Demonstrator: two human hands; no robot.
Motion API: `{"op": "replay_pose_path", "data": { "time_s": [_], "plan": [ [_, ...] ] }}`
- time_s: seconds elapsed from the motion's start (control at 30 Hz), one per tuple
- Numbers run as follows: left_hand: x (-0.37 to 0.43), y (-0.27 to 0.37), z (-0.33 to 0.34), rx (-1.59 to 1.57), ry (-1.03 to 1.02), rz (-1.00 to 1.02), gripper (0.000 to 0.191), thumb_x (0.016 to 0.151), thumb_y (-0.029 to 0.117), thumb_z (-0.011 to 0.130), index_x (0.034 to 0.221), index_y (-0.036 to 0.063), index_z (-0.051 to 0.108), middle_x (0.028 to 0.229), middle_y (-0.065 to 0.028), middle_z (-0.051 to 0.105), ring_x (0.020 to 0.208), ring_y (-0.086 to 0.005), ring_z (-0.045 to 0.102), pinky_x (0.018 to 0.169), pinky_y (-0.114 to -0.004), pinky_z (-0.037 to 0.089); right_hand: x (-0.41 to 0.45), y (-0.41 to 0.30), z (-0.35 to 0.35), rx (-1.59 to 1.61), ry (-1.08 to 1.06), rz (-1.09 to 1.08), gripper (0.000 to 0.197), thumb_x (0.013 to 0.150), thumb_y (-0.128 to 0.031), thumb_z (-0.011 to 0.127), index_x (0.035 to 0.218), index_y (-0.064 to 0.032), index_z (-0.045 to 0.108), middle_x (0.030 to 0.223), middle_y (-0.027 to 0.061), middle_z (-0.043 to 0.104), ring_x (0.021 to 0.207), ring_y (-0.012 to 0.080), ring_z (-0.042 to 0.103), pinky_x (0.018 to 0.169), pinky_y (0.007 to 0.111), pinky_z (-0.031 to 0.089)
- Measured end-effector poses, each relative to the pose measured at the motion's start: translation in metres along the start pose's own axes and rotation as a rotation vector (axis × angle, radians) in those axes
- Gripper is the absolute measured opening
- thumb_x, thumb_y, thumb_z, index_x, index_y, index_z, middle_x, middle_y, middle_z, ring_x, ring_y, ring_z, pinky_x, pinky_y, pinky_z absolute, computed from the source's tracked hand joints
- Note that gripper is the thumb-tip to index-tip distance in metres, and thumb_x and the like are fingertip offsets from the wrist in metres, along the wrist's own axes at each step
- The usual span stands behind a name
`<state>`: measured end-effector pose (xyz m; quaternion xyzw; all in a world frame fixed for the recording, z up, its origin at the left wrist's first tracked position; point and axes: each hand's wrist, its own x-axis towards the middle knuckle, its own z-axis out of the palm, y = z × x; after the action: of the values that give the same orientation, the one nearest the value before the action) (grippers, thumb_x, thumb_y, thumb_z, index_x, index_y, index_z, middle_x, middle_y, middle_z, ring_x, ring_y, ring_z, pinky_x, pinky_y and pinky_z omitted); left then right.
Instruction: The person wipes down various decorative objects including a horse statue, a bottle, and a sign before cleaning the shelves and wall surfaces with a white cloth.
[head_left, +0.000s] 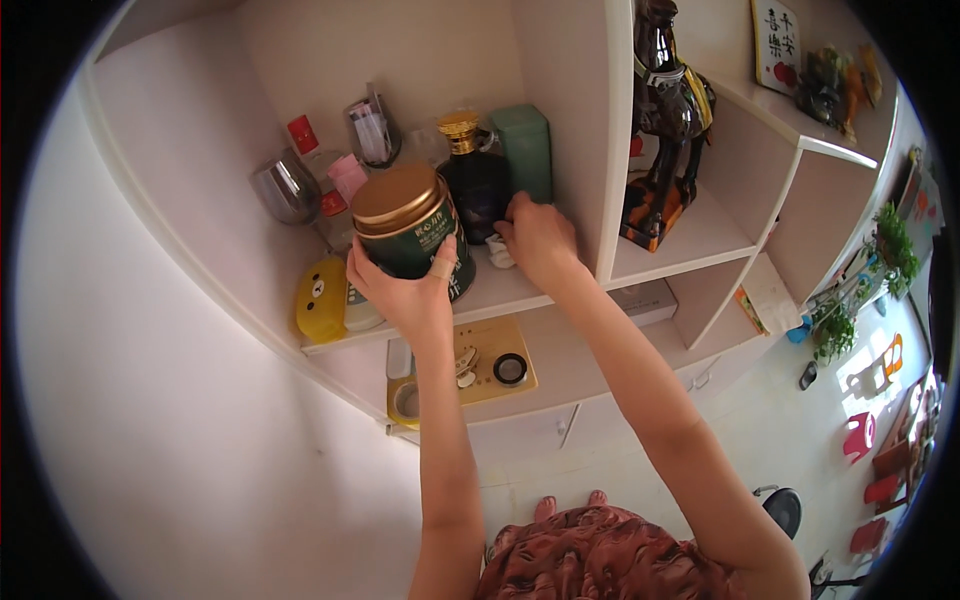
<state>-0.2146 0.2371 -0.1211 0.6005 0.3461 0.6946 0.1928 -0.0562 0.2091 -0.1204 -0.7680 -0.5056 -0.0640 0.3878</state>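
My left hand (409, 292) grips a dark green canister with a gold lid (397, 206), tilted, at the front of an upper shelf. My right hand (538, 238) is at the shelf beside it, its fingertips at a crumpled white cloth or tissue (500, 253); whether they pinch it is hard to tell. Behind stand a dark bottle with a gold cap (476, 184) and a green box-shaped tin (523, 154). Left of the canister are a tinted wine glass (286, 187), a red-capped bottle (304, 136), a pink item (347, 178) and a yellow bear-faced case (321, 301).
A shelf divider (570, 135) rises just right of my right hand. Beyond it stands a glossy brown horse-like figurine (664, 142). The lower shelf holds a wooden tray (491, 337) with a round black-rimmed item (511, 370). A white wall (187, 375) lies to the left.
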Motion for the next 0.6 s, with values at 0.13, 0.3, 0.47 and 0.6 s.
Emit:
{"op": "replay_pose_path", "data": {
  "time_s": [0.13, 0.3, 0.47, 0.6],
  "plan": [
    [-0.007, 0.004, -0.002, -0.029, -0.046, 0.015, 0.099, 0.068, 0.028, 0.09, 0.144, 0.0013, 0.034, 0.139, -0.0203, 0.034, 0.125, -0.0353, 0.045, 0.106, -0.046, 0.038, 0.005, 0.005, 0.015, 0.1, -0.049, -0.017, 0.019, 0.089, -0.01, 0.057, 0.105, -0.0033, 0.066, 0.092, 0.0185, 0.07, 0.088, 0.0387, 0.067, 0.076, 0.048, 0.053],
    [-0.008, -0.001, -0.001, -0.006, -0.089, 0.013, 0.099, 0.068, 0.03, 0.09, 0.144, 0.0017, 0.034, 0.139, -0.0199, 0.034, 0.125, -0.0353, 0.045, 0.107, -0.045, 0.038, 0.002, 0.011, 0.016, 0.262, -0.065, -0.124, 0.032, 0.091, -0.005, 0.053, 0.122, -0.0072, 0.064, 0.108, 0.0236, 0.066, 0.097, 0.0401, 0.064, 0.084, 0.044, 0.052],
    [-0.008, 0.002, 0.006, -0.004, -0.184, 0.04, 0.098, 0.067, 0.038, 0.089, 0.142, 0.0011, 0.037, 0.135, -0.0199, 0.038, 0.125, -0.0348, 0.045, 0.106, -0.044, 0.038, -0.028, 0.013, -0.008, 0.261, 0.013, -0.097, 0.037, 0.093, -0.005, 0.052, 0.129, -0.0016, 0.054, 0.119, 0.0223, 0.063, 0.101, 0.0415, 0.062, 0.084, 0.047, 0.051],
    [-0.012, 0.007, 0.036, -0.071, -0.299, 0.072, 0.097, 0.069, 0.038, 0.087, 0.142, -0.0021, 0.036, 0.14, -0.0213, 0.038, 0.128, -0.0364, 0.043, 0.108, -0.044, 0.036, -0.062, 0.013, -0.021, 0.047, 0.159, -0.111, 0.051, 0.091, -0.008, 0.055, 0.138, -0.0031, 0.038, 0.124, 0.0203, 0.057, 0.087, 0.0421, 0.065, 0.069, 0.05, 0.053]
  ]
}}
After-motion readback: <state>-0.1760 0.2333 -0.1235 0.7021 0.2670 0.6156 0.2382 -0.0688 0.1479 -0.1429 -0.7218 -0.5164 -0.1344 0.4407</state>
